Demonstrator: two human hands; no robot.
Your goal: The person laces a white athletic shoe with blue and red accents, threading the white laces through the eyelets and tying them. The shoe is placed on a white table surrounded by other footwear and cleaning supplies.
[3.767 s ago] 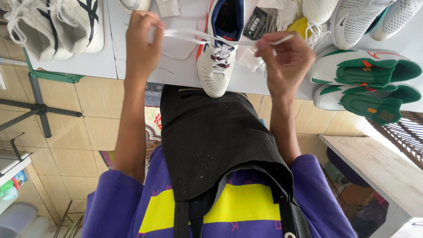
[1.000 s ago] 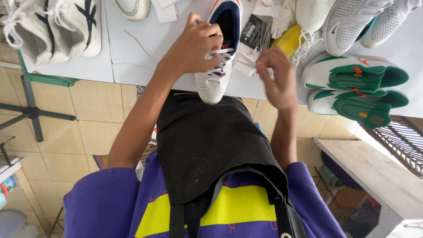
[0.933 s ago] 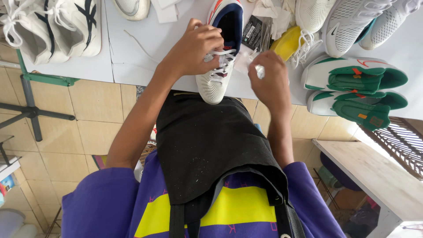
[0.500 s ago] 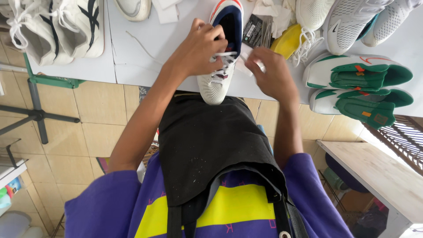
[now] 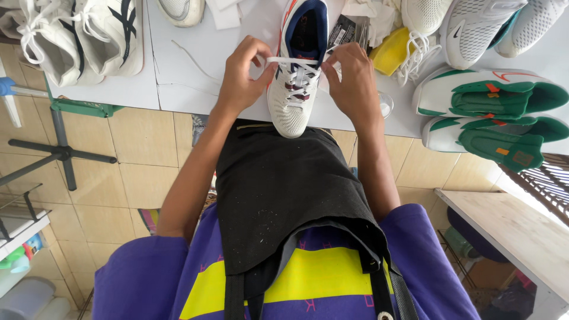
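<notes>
A white mesh sneaker (image 5: 290, 106) with a navy lining and red trim lies on the white table (image 5: 195, 89), toe pointing at me. Its white lace (image 5: 293, 60) runs straight across the upper eyelets. My left hand (image 5: 242, 77) pinches the lace at the shoe's left side. My right hand (image 5: 354, 80) pinches the other end at the right side. Both hands rest against the shoe.
A pair of white and green shoes (image 5: 492, 98) lies at the right. More white sneakers (image 5: 89, 32) sit at the far left and the top right (image 5: 474, 26). A yellow object (image 5: 398, 50), a dark packet (image 5: 344, 29) and a loose thread (image 5: 192, 59) lie nearby.
My left hand slid from on top of the shoe to its left side. My right hand came in to the shoe's right side. The lace now stretches taut between them.
</notes>
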